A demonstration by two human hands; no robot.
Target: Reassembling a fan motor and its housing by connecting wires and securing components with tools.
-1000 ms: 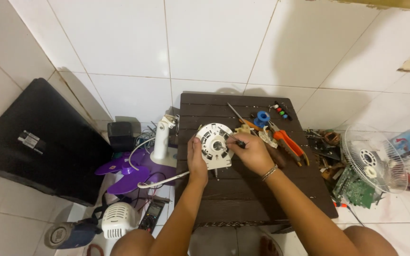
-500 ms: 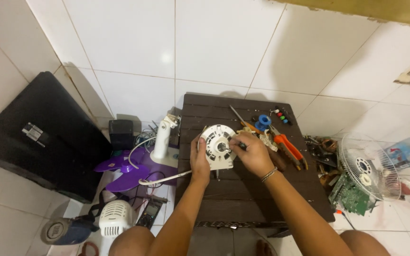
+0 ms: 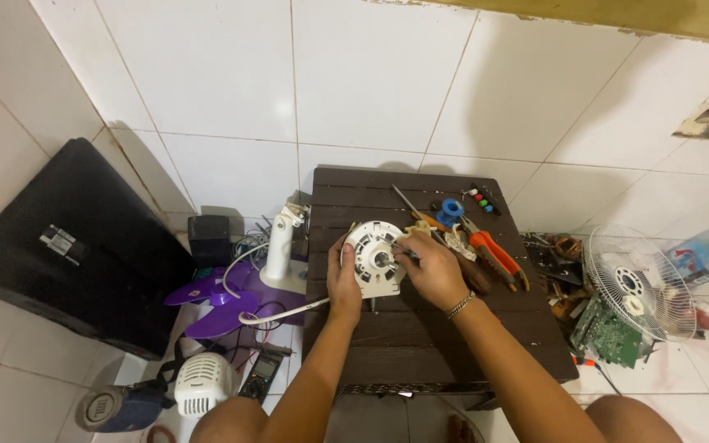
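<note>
A round white fan motor housing (image 3: 376, 257) stands tilted on the dark brown slatted table (image 3: 420, 344). My left hand (image 3: 342, 281) grips its left rim. My right hand (image 3: 434, 264) is closed on a thin tool whose tip touches the housing's right side; the tool is mostly hidden by my fingers. A white cable (image 3: 281, 312) runs from under the housing off the table's left edge.
Orange-handled pliers (image 3: 494, 253), a screwdriver (image 3: 408, 207) and a blue spool (image 3: 451, 208) lie behind my right hand. On the floor sit a white fan stand with purple blades (image 3: 244, 287), a black case (image 3: 67, 246), a fan grille (image 3: 638, 283) and a green circuit board (image 3: 605, 335).
Both hands stay on the housing. The view has shifted slightly, so everything sits a little lower in the picture.
</note>
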